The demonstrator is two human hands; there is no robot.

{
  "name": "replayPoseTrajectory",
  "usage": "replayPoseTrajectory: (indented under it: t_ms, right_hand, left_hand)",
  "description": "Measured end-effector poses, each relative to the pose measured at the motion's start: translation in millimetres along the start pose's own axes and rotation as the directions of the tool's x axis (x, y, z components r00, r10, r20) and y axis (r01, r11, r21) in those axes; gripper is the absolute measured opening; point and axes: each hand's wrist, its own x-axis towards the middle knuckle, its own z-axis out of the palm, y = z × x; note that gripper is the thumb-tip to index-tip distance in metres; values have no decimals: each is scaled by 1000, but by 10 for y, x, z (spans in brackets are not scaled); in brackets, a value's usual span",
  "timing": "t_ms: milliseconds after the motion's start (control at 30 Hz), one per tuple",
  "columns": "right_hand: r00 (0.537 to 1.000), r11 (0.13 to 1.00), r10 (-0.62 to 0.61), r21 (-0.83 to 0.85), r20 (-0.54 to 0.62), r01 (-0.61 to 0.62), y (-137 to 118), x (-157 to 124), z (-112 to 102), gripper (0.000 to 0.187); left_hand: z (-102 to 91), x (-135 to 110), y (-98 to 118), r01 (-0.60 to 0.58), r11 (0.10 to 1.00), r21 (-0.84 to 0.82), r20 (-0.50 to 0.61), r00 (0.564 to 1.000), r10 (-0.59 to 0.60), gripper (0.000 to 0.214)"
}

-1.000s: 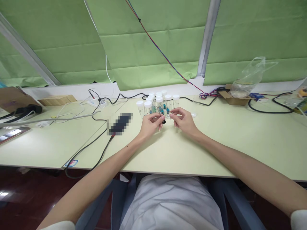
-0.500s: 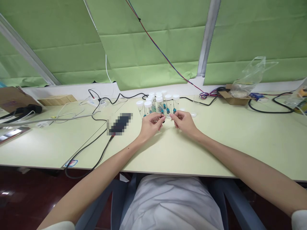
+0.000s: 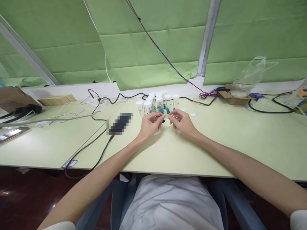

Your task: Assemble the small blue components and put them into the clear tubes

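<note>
My left hand [image 3: 151, 125] and my right hand [image 3: 181, 122] face each other above the table, fingertips nearly meeting. Both are closed in a pinch around tiny parts. Between the fingertips shows something thin and whitish, too small to name. A small black piece [image 3: 163, 121] pokes out below my left fingertips. Just behind the hands stands a cluster of clear vials [image 3: 168, 103] with white caps and small blue-green parts inside; the hands partly hide the front ones. To the right of my right hand is a clear tube [image 3: 196, 100] with a white cap [image 3: 193, 114] at its base.
At left, a blurred-out dark device [image 3: 120, 124] lies on the table with a black cable [image 3: 102, 156] running off the front edge. A small cardboard box [image 3: 237, 100] with a plastic bag [image 3: 249, 78] stands at back right. Cables and yellowish boxes [image 3: 57, 100] sit back left.
My right hand has shifted slightly left and up, closing the gap to my left fingertips. A whitish thin thing now shows between them. My left hand has barely moved.
</note>
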Motion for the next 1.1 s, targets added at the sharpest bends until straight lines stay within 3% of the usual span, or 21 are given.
replayPoseTrajectory:
  t_ms: [267, 667, 900, 1100]
  right_hand:
    - [1000, 995, -27, 91, 0, 27, 21, 28, 0, 40]
    - [991, 991, -124, -55, -57, 120, -19, 4, -22, 31]
    - [994, 993, -94, -74, -61, 89, -51, -13, -40, 31]
    - [997, 998, -37, -45, -64, 34, -56, -1, -48, 44]
  left_hand:
    - [-34, 28, -32, 40, 996, -85, 13, 999, -39, 34]
    - [-20, 26, -38, 70, 994, -81, 12, 998, -69, 35]
    - [-8, 3, -17, 75, 997, -30, 34, 997, -74, 33]
    - [8, -17, -19, 0, 1000, 25, 30, 1000, -1, 35]
